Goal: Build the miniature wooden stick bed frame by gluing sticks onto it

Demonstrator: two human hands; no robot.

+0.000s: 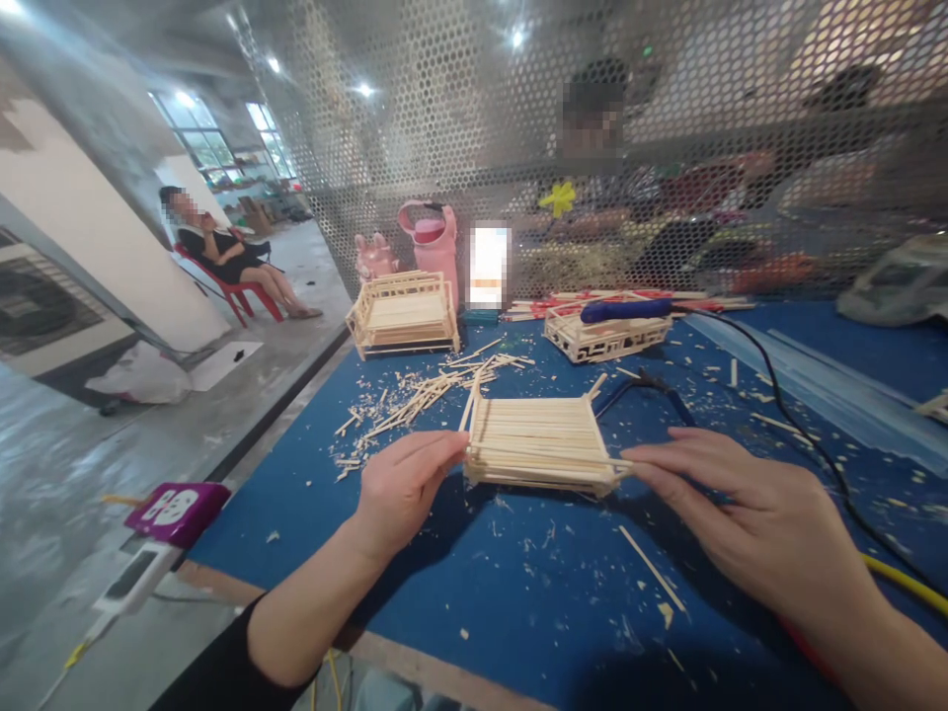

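Observation:
On the blue tabletop, a small platform of pale wooden sticks (537,420) lies in front of me, with short posts rising at its back corners. A thin wooden stick (548,454) runs across its front edge. My left hand (400,494) is closed at the platform's front left corner, finger and thumb pinching the stick's left end. The right end is pinched between thumb and fingers of my right hand (762,513). Just behind the platform's right side are blue-handled cutters (652,383), partly hidden.
Loose sticks (422,400) and scraps litter the table. A finished-looking stick bench (407,316) stands back left. A blue-handled corded tool (626,311) rests on a stick frame (607,341). Behind are a pink bottle (436,247), a lit phone (489,267) and a perforated metal screen (444,118).

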